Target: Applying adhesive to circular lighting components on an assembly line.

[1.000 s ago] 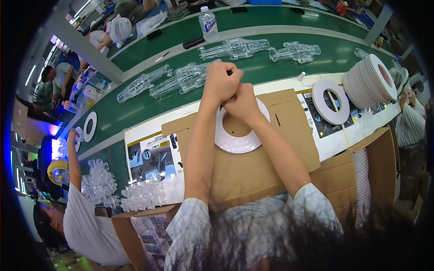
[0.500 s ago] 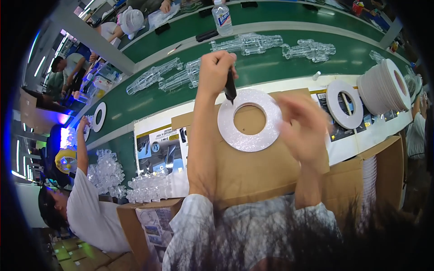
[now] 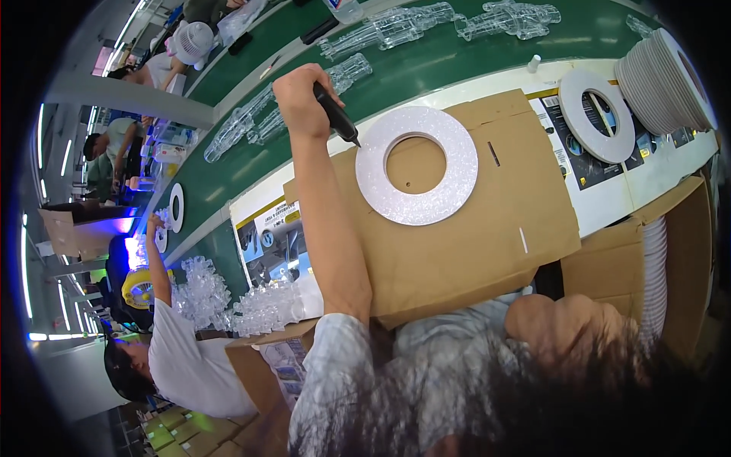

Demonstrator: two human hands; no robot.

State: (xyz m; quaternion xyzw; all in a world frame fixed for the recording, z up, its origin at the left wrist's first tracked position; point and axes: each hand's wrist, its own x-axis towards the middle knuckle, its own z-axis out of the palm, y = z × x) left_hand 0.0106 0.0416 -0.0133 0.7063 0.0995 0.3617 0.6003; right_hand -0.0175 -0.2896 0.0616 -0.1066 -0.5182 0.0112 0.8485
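Note:
My left hand (image 3: 303, 99) is closed around a black pen-shaped tool (image 3: 335, 114) with a narrow pointed tip. That tip is at the upper left edge of a flat white speckled ring (image 3: 455, 164); whether it touches I cannot tell. The ring lies flat on a brown cardboard sheet (image 3: 457, 266), which shows through its round hole. My right hand (image 3: 571, 324) is low at the right, drawn back close to my body beyond the sheet's near edge. Its fingers are blurred and partly covered by dark hair.
Another white ring (image 3: 572, 107) and a stack of rings (image 3: 661, 84) stand at the right. Clear plastic parts (image 3: 403, 29) lie on the green bench (image 3: 426, 68); more are heaped (image 3: 199, 293) at the left, near a co-worker (image 3: 186, 354). An open carton (image 3: 609, 266) is at lower right.
My right hand has left the ring's right side and come back toward my body. My left hand has shifted left with the tool, whose tip went from the ring's top to its left edge.

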